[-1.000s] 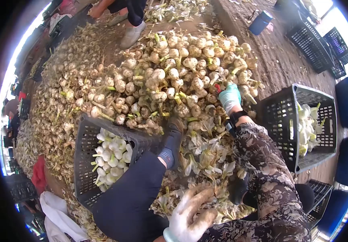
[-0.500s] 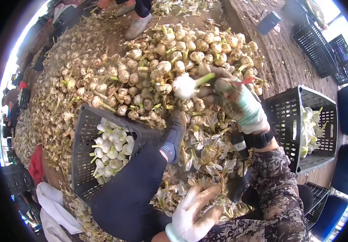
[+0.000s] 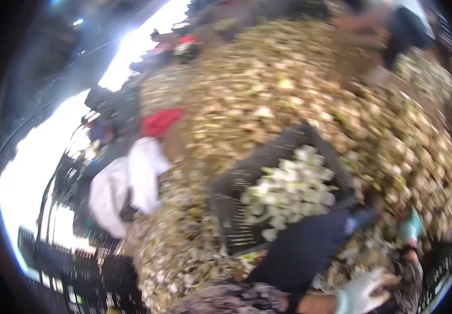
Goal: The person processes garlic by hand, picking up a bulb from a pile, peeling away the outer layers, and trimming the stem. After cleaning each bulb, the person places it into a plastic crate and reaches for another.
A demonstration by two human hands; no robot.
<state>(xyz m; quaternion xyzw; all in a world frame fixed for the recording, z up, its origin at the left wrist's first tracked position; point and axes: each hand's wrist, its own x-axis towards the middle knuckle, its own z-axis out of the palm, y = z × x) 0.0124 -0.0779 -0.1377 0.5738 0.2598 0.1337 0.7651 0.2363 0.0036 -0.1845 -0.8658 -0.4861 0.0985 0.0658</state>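
Note:
The whole view is motion-blurred. My left hand (image 3: 366, 293), in a white glove, hovers low at the bottom right with its fingers apart, beside my dark trouser leg (image 3: 309, 246). My right hand (image 3: 410, 227), in a teal glove, is at the right over the garlic peelings; whether it holds a bulb is lost in the blur. A black plastic crate (image 3: 236, 183) holding peeled white garlic bulbs (image 3: 288, 191) sits just left of my leg. A broad heap of unpeeled garlic (image 3: 299, 89) spreads behind it.
A white cloth (image 3: 126, 183) and a red cloth (image 3: 160, 121) lie left of the crate. Dark crates (image 3: 95, 282) stand at the lower left. Another person (image 3: 404, 26) is at the far top right of the heap.
The view has swung sharply left and blurred. My right hand, which was lifting a garlic bulb above the heap, now sits low at the right edge. The right-hand crate has left the view.

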